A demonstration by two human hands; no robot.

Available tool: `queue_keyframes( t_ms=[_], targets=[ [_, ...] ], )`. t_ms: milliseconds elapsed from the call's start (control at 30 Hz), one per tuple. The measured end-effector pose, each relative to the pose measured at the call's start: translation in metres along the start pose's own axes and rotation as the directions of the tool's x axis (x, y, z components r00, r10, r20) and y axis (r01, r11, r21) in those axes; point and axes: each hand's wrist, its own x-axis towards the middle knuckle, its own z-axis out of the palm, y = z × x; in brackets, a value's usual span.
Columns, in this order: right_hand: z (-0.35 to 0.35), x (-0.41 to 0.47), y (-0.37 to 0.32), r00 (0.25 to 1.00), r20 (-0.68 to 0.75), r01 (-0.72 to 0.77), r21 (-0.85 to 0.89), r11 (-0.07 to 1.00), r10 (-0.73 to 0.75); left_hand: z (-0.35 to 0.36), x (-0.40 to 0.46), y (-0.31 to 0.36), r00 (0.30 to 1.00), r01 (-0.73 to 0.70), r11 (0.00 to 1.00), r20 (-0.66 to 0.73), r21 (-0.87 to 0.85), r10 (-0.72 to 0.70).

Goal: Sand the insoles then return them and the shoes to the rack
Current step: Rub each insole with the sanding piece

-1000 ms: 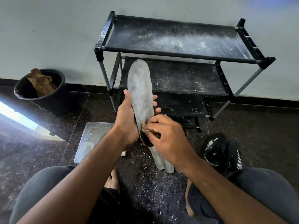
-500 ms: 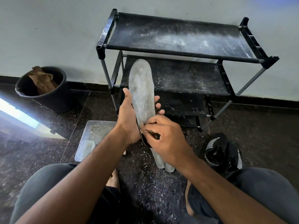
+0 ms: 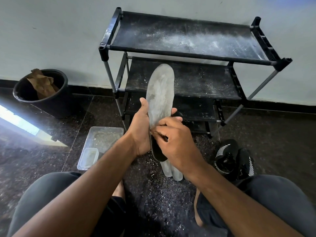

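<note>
Dark speckled floor (image 3: 256,134) dusted with shavings, pale wall behind. A black bin (image 3: 41,93) holds crumpled brown paper (image 3: 42,82); a clear tray (image 3: 102,142) holds a smaller tub (image 3: 89,157). Before the dusty rack (image 3: 188,41), the left hand (image 3: 140,132) grips an insole (image 3: 160,93) upright; the right hand (image 3: 176,142) pinches sandpaper (image 3: 154,133) against it. Shoes (image 3: 232,159) sit right.

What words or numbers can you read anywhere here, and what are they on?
Shoes: white letters run along the collar of the left one, too small and blurred to read for sure.
Insole, rack, bin, tray: no words or numbers show on any of them.
</note>
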Motion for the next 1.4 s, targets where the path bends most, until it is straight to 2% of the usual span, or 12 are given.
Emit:
queue_keyframes(
  t_ms=[167, 267, 367, 500, 733, 933, 1100, 1267, 1400],
  targets=[
    [0.001, -0.007, -0.008, 0.997, 0.013, 0.079, 0.02, 0.997, -0.08, -0.004, 0.001, 0.007, 0.999, -0.033, 0.996, -0.015, -0.08, 0.032],
    [0.004, -0.002, -0.001, 1.0, 0.0, 0.031, 0.014, 0.999, -0.031, -0.001, -0.001, 0.001, 1.0, -0.011, 0.997, -0.009, -0.07, 0.01],
    [0.007, 0.005, 0.006, 0.999, -0.029, -0.029, 0.094, 0.995, 0.032, 0.004, -0.002, -0.004, 1.0, 0.001, 1.0, -0.026, -0.031, -0.002],
    [0.002, -0.003, -0.006, 0.998, -0.022, 0.053, 0.032, 0.998, -0.052, -0.001, 0.0, 0.003, 1.0, -0.018, 0.996, -0.02, -0.087, 0.016],
    [0.007, 0.008, 0.01, 0.995, -0.045, -0.079, 0.096, 0.992, 0.083, 0.005, 0.0, -0.008, 0.998, 0.0, 1.0, -0.062, 0.009, 0.001],
    [0.006, 0.001, -0.001, 1.0, 0.008, -0.02, 0.101, 0.995, 0.019, 0.003, -0.001, 0.0, 1.0, -0.007, 0.997, -0.026, -0.071, 0.005],
    [0.007, 0.007, 0.007, 0.992, -0.062, -0.096, 0.165, 0.982, 0.107, 0.004, -0.001, -0.006, 0.999, 0.004, 1.0, -0.046, -0.009, -0.004],
    [0.0, 0.0, -0.007, 1.0, -0.007, 0.019, 0.084, 0.996, -0.018, 0.001, -0.002, 0.004, 0.999, -0.036, 0.994, -0.031, -0.104, 0.033],
    [-0.002, 0.005, 0.0, 0.998, -0.045, -0.033, 0.056, 0.998, 0.036, 0.004, -0.002, -0.003, 1.0, -0.009, 1.0, -0.021, -0.026, 0.008]
  ],
)
